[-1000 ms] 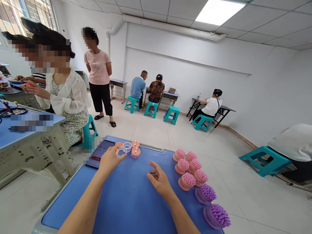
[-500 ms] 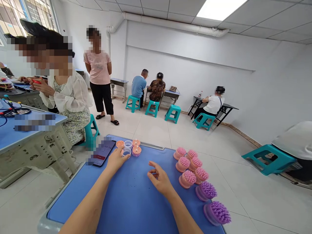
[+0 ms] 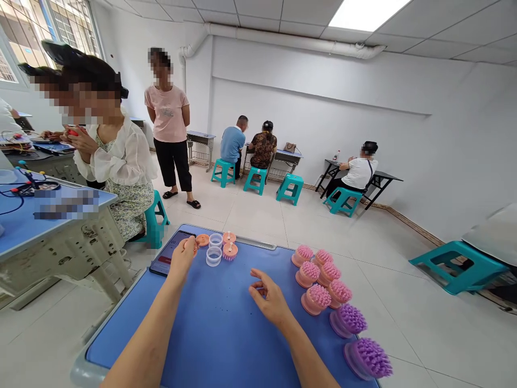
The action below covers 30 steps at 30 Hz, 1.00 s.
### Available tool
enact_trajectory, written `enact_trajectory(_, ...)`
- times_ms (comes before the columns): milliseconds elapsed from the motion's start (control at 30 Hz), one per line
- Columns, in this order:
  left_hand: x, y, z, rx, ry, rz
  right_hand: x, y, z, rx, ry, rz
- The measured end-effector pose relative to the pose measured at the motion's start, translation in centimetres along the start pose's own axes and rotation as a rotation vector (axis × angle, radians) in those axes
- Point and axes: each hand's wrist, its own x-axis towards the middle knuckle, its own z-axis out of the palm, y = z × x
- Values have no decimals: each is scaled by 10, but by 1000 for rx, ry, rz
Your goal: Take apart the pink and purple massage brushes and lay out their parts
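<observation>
My left hand [image 3: 182, 261] is closed with its fingertips on an orange round cap [image 3: 195, 247], partly hidden by the fingers, beside the phone. Another orange cap [image 3: 203, 240] lies just beyond it. Two clear plastic rings [image 3: 214, 257] stand to the right of that hand. Beside them are two orange brush heads [image 3: 230, 250] with white stems up and bristles down. Over the middle of the blue desk [image 3: 226, 334], my right hand [image 3: 269, 296] is open, fingers curved, holding nothing.
Several pink-bristled scrub brushes [image 3: 316, 299] and two purple brushes [image 3: 368, 358] stand along the desk's right side. A phone [image 3: 161, 264] lies at the left edge. A co-worker [image 3: 125, 156] sits at the neighbouring desk on the left; another person [image 3: 166, 116] stands behind.
My left hand has moved left from the near clear ring to an orange cap, leaving the ring standing. My right hand keeps its open pose. The view has shifted slightly.
</observation>
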Motion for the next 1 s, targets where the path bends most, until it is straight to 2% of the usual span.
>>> enact_trajectory(167, 3, -5, 0, 125, -12, -36, 0, -4, -2, -54, -20, -24)
enact_trajectory(433, 3, -12, 8, 359, -75, -13, -1, -5, -1, -109, -28, -79)
enact_trajectory(700, -7, 0, 0, 536, -43, 81, -1, -4, -2, -110, -21, -90)
enact_trajectory(900, -16, 5, -4, 671, -208, 84, 0, -3, -3, -121, -3, -92)
enact_trajectory(1000, -17, 5, -4, 710, -238, 95, -1, -2, -2, -129, -16, -82)
